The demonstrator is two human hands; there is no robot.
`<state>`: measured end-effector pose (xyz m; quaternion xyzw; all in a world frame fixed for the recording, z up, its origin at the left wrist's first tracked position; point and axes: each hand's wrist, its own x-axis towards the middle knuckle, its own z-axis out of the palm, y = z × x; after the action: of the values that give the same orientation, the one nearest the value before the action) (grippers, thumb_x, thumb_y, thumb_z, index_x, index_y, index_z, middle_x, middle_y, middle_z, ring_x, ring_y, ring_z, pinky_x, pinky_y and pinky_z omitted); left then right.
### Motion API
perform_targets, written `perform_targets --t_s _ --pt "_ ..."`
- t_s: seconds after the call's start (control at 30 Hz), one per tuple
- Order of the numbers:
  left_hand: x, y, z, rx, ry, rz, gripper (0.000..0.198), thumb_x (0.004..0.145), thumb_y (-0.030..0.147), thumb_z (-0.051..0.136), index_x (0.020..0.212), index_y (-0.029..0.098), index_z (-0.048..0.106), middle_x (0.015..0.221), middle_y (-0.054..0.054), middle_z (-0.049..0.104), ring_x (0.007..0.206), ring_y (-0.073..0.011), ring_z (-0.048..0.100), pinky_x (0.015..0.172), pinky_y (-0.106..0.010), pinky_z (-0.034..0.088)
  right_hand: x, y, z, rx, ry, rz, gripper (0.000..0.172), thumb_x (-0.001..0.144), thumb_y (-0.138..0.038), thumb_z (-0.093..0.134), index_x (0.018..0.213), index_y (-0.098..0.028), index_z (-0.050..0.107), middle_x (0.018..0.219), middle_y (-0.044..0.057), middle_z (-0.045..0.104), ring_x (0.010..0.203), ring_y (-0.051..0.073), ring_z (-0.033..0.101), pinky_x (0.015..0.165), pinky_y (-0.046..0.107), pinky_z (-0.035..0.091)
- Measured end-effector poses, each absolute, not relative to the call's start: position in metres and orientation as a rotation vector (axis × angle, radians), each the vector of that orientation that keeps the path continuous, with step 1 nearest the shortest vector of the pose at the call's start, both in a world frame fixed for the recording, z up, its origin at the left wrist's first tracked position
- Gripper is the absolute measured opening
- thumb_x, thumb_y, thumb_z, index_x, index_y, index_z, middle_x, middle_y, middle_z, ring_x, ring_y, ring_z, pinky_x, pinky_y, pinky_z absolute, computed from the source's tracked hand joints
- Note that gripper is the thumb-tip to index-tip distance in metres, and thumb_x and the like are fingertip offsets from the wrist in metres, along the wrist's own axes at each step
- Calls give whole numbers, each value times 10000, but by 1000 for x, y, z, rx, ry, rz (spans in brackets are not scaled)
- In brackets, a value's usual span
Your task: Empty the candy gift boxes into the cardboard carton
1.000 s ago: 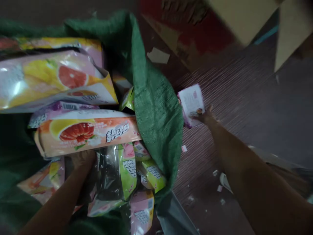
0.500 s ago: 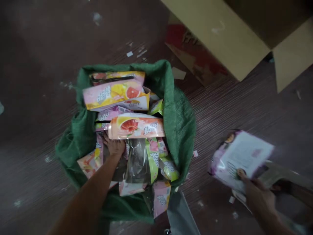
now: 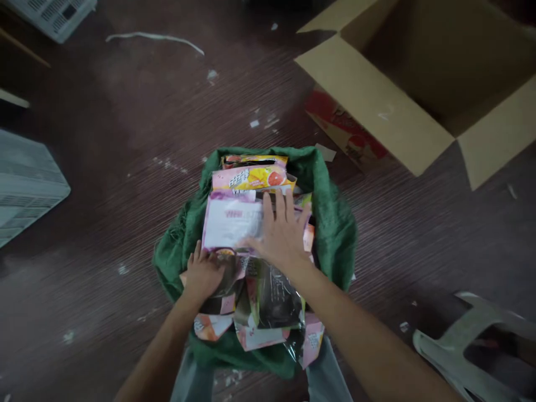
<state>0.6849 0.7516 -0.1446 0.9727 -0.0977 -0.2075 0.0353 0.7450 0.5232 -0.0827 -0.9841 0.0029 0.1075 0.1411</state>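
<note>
A green woven sack stands open on the floor, filled with several colourful fruit-print packets. My right hand lies flat, fingers spread, on a purple-and-white packet at the top of the pile. My left hand rests on the packets just below that one, its fingers curled against the packet's lower edge. A pink-and-yellow packet sits behind it, near the far rim of the sack.
A large open cardboard box stands at the back right on the dark wooden floor. A pale plastic stool is at the lower right. Grey plastic crates are at the left edge. Paper scraps litter the floor.
My right hand has carried the purple-and-white packet from the floor at the right into the sack and now presses it flat on the pile. The camera has pulled back and up.
</note>
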Motion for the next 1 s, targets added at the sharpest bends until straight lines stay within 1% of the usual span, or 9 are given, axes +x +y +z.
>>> perform_targets --t_s 0.07,0.17,0.3,0.47,0.63,0.73,0.83,0.93,1.0 --pt "666 744 -149 3046 -273 -657 534 941 439 490 1379 147 582 1505 -214 466 1472 -424 261 1101 -643 350 758 539 -108 -2832 -58 483 1151 759 -839 485 1530 -10 278 1595 318 181 1498 451 88 1143 691 -33" --pt "645 718 -173 2997 -296 -849 663 940 535 468 1458 121 491 1530 -240 419 1462 -440 275 1138 -663 271 754 549 -152 -2846 -114 566 1149 812 -818 426 1511 76 250 1583 356 153 1506 444 69 1173 646 -16" --pt "635 691 -214 2900 -210 -962 621 961 527 420 1439 142 520 1482 -214 496 1424 -441 351 1156 -705 182 737 542 -207 -2856 -223 480 1092 845 -791 393 1482 90 299 1590 349 136 1510 432 51 1202 597 43" --pt "639 684 -240 2874 -182 -832 660 964 551 387 1483 149 456 1496 -206 481 1432 -426 338 1159 -705 188 742 528 -254 -2874 -250 492 1095 837 -768 419 1505 77 224 1618 305 85 1518 398 -22 1224 567 53" --pt "640 679 -256 2862 -140 -850 641 964 552 387 1414 125 547 1399 -211 576 1361 -445 428 1138 -749 170 743 518 -268 -2861 -283 507 1053 816 -719 470 1494 58 255 1601 290 181 1520 390 5 1226 555 106" --pt "639 674 -268 2865 -129 -797 630 967 550 380 1361 110 599 1324 -211 629 1390 -431 397 1157 -712 191 742 512 -277 -2857 -284 493 1062 808 -698 478 1488 83 244 1589 296 205 1519 389 23 1224 539 137" --pt "642 670 -270 2845 -123 -743 632 974 544 364 1340 93 613 1341 -225 614 1439 -411 331 1177 -672 203 742 510 -282 -2868 -298 491 1043 820 -697 458 1492 77 262 1600 294 176 1517 395 52 1217 540 159" --pt "650 674 -241 2763 -84 -726 588 986 494 362 1327 89 620 1399 -223 572 1430 -408 348 1172 -681 198 744 513 -263 -2866 -336 420 955 895 -668 372 1514 49 252 1623 274 130 1523 378 34 1211 560 157" --pt "658 686 -202 2593 -56 -695 500 1008 399 316 1269 154 664 1327 -159 644 1329 -332 501 1143 -586 340 745 515 -233 -2823 -371 360 906 932 -635 347 1512 54 249 1617 277 160 1524 358 72 1213 564 161"
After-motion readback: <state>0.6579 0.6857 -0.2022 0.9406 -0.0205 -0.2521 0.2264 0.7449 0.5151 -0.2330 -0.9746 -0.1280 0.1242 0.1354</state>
